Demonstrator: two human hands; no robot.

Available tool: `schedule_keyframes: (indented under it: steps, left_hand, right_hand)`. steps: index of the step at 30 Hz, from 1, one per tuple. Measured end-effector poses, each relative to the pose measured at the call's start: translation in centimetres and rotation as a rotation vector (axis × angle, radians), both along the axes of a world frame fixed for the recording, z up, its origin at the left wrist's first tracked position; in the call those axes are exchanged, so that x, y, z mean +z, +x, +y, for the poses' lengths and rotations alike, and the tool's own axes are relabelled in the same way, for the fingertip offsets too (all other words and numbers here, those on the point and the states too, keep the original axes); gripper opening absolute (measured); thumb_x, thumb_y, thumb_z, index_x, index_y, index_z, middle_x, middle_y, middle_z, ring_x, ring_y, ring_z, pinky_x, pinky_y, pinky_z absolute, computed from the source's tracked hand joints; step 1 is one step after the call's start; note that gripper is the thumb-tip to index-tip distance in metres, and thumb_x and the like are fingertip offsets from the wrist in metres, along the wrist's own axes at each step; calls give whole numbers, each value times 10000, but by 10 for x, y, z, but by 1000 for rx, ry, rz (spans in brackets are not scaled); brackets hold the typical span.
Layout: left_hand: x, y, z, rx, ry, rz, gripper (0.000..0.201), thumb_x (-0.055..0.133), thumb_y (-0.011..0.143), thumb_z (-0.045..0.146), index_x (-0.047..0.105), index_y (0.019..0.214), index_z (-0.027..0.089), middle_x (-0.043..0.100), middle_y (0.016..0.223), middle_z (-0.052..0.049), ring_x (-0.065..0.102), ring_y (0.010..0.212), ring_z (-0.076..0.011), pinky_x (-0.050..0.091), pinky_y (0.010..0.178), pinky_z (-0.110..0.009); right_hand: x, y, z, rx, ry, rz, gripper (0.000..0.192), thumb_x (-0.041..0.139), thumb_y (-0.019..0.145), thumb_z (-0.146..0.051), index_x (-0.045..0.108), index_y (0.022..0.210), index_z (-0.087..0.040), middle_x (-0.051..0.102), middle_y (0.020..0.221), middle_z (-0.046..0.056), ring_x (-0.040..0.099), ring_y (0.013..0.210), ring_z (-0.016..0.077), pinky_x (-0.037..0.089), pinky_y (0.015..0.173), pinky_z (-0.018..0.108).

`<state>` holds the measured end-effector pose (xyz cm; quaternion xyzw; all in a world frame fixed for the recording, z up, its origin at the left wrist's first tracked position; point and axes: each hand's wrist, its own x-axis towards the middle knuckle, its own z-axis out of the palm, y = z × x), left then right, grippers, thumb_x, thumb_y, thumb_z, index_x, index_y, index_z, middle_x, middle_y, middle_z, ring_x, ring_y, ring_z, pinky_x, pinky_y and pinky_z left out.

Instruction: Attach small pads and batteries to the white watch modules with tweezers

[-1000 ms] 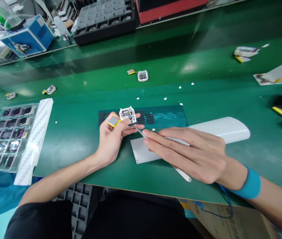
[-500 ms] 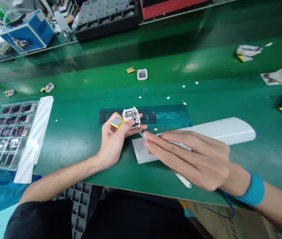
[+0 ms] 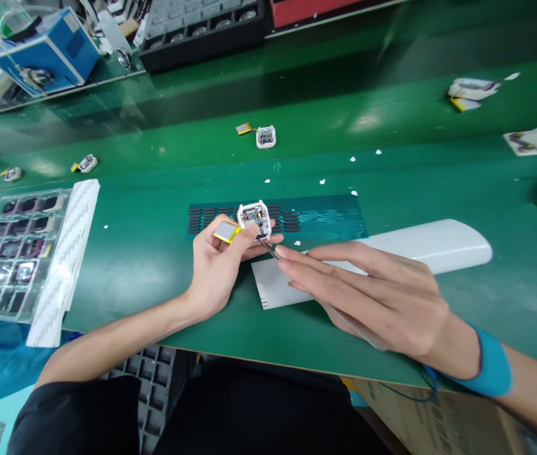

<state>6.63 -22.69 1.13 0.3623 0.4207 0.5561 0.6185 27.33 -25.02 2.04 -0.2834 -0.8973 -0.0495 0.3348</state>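
- We find the open white device casing, circuit board exposed, raised just above the green bench, with a yellow-edged battery beside it.
- Our left hand pinches the casing.
- Our right hand, fingers extended, grips tweezers touching the casing.
- The clear tray at left contains dark screens.

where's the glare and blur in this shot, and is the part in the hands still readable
Head view: overhead lights leave pale glare patches on the green bench; far corners smear and bend from the wide lens; the small white module in the left hand is sharp, and the tweezers in the right hand cast little shadow.
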Motion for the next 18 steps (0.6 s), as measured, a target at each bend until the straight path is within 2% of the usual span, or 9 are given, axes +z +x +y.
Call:
schedule_keyframes:
  steps: [2, 4, 8, 14, 18]
  left_hand:
    - [-1, -1, 1, -7, -8, 24, 380, 909, 783, 389, 580, 761, 199, 794, 780, -11, 825, 792, -227, 705, 764, -339]
    - [0, -2, 3, -13, -5, 42, 399, 929, 767, 417, 594, 779, 201, 770, 709, 5, 811, 705, -203, 691, 664, -281]
    - [3, -4, 3, -39, 20, 68, 410, 916, 795, 453, 589, 792, 205, 780, 710, -9, 797, 635, -195, 667, 579, -246]
    - [5, -5, 3, -39, 11, 56, 393, 916, 797, 462, 615, 805, 209, 790, 711, -18, 801, 651, -203, 681, 614, -264]
    - [6, -7, 4, -64, 1, 68, 383, 912, 794, 465, 638, 795, 198, 799, 729, -36, 804, 657, -212, 678, 621, -275]
  right_hand:
    - [4, 0, 4, 55, 85, 10, 398, 680, 950, 8, 669, 1322, -131, 796, 1205, 80, 776, 998, 228, 693, 853, 339]
    - [5, 0, 7, 46, 104, 50, 390, 694, 920, 42, 682, 1281, -105, 810, 1145, 90, 775, 962, 227, 695, 823, 336]
    - [4, -1, 8, 21, 99, 107, 424, 713, 917, 27, 690, 1298, -155, 816, 1116, 77, 781, 954, 225, 706, 808, 348]
    - [6, -1, 6, -9, 26, 124, 593, 683, 961, -21, 610, 1475, -308, 810, 1156, 31, 793, 982, 238, 715, 785, 364]
    - [5, -1, 10, 4, -8, 183, 586, 696, 969, -55, 618, 1485, -321, 818, 1111, 30, 783, 909, 230, 706, 757, 363]
